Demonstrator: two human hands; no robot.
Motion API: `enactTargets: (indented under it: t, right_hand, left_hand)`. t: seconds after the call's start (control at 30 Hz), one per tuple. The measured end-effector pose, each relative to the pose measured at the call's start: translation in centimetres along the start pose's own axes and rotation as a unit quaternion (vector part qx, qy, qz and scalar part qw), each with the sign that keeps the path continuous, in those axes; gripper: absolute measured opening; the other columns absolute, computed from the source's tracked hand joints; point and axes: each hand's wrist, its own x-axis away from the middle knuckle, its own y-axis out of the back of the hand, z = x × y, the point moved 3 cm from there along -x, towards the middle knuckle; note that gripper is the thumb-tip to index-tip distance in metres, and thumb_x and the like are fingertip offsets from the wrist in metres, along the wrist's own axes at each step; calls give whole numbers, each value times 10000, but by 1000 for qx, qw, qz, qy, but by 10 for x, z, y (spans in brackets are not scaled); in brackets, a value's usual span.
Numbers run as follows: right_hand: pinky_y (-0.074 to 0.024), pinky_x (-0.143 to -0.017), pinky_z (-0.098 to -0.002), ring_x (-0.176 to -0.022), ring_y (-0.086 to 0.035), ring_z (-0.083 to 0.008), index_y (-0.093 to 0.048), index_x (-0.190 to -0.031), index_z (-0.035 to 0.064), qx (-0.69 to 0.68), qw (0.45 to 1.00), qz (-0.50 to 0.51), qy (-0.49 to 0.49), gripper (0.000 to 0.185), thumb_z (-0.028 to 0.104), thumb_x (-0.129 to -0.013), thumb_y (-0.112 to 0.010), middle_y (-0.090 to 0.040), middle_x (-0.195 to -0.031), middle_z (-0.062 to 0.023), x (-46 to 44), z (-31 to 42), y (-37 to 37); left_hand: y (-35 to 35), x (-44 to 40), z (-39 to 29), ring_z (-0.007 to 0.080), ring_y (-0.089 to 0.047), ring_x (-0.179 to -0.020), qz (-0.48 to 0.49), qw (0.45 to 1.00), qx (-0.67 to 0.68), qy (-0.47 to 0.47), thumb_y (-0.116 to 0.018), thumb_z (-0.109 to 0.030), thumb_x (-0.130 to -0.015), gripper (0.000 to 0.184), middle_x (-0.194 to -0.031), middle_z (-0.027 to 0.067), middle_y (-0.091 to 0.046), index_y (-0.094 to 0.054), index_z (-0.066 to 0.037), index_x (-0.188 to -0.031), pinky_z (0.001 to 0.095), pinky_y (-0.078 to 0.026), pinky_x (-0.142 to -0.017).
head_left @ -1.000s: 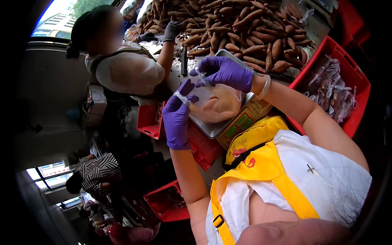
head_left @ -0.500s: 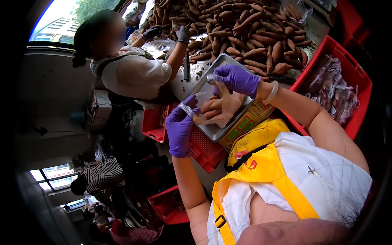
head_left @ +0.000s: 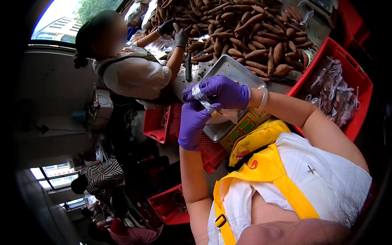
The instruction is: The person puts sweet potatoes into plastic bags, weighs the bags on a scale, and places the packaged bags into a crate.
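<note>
Both my hands wear purple gloves and are close together over the scale. My left hand (head_left: 192, 127) is closed on the gathered neck of a clear plastic bag (head_left: 226, 115). My right hand (head_left: 226, 92) also grips the bag's crumpled top, its fingers pressed near those of the left. The bag's lower part sits below the hands and is mostly hidden by them; the sweet potatoes in it hardly show now. Beneath is a metal tray (head_left: 232, 67) on a yellow scale (head_left: 245, 127) with green displays.
A large heap of sweet potatoes (head_left: 257, 36) covers the table's far side. At right, a red crate (head_left: 359, 94) holds filled bags (head_left: 335, 94). Another red crate (head_left: 155, 126) stands at left. A co-worker (head_left: 130, 73) in grey gloves handles a sweet potato beside a dark tool (head_left: 188, 67).
My hands have come together and the bag's open mouth is now bunched between them. The co-worker's gloved hands have moved, and one now holds up a sweet potato.
</note>
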Motion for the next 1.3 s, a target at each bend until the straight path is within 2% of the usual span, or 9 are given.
enactTargets:
  t: [0.2, 0.27, 0.33, 0.47, 0.53, 0.73, 0.83, 0.97, 1.3]
  right_hand:
    - [-505, -676, -265, -712, -622, -125, -667, -861, -33, -349, 871, 4, -345, 150, 115, -869, -647, -689, -815, -88, 65, -57, 42]
    - [-474, -638, -319, -641, -592, -190, -655, -768, 14, -167, 870, 28, -462, 123, 128, -814, -667, -663, -762, -98, 108, -57, 44]
    - [-480, -634, -378, -650, -597, -300, -660, -747, 41, 204, 938, 241, -144, 123, 158, -785, -669, -650, -751, -141, 129, -61, 33]
    - [-476, -647, -403, -677, -586, -344, -660, -719, 56, 212, 957, 152, -131, 84, 131, -701, -693, -603, -728, -152, 134, -88, 50]
    - [-476, -651, -406, -691, -585, -344, -660, -728, 54, 243, 953, 163, -81, 77, 116, -698, -694, -605, -742, -148, 118, -80, 45]
    - [-468, -669, -385, -698, -570, -320, -652, -809, 31, 182, 958, 171, -139, 135, 137, -755, -715, -579, -767, -167, 146, -66, 39]
    - [-492, -723, -349, -747, -616, -277, -672, -865, 25, 123, 957, 148, -215, 115, 117, -802, -645, -638, -823, -139, 160, -56, 30]
    - [-502, -858, -287, -883, -620, -140, -638, -1197, 25, -406, 860, -51, -306, 318, 96, -902, -542, -661, -1120, -73, 110, -47, 27]
    - [-482, -820, -240, -945, -601, -114, -712, -1068, 72, -182, 950, -35, -250, 258, 178, -832, -712, -662, -1072, -38, 55, -85, -14]
  left_hand:
    - [88, -17, 85, 138, -651, -732, -217, 913, -346, -3, -700, -73, -753, 149, -847, 103, -705, -709, -11, -889, 263, -495, -677]
    - [134, -15, 139, 170, -655, -708, -242, 840, -483, -55, -700, -86, -733, 157, -813, 123, -698, -712, -21, -875, 282, -499, -664]
    - [134, -3, 161, 241, -655, -669, -230, 723, -642, -108, -687, -115, -701, 186, -743, 154, -675, -714, -31, -865, 322, -513, -675]
    - [83, 5, 132, 239, -608, -723, -133, 985, 94, 47, -587, -11, -728, 130, -777, 69, -660, -659, 3, -835, 349, -479, -766]
    - [33, 5, 92, 226, -541, -776, 65, 898, 432, 59, -540, -54, -739, 55, -791, 46, -609, -584, -65, -771, 348, -411, -752]
    - [123, -33, 201, 188, -610, -907, -47, 733, 665, 134, -422, 27, -769, 471, -1128, 67, -677, -642, -86, -1171, 276, -440, -664]
    - [100, -39, 206, 151, -583, -999, -77, 840, 529, 97, -408, 29, -875, 524, -1297, 67, -585, -483, -103, -1377, 204, -450, -672]
    - [87, -34, 136, 63, -614, -886, -24, 963, 260, 65, -524, -71, -936, 433, -1329, 61, -564, -490, -74, -1368, 133, -407, -613]
    - [53, -41, 116, 79, -589, -723, -14, 989, -140, 55, -750, -51, -775, 227, -839, 21, -681, -695, 11, -986, 247, -494, -687]
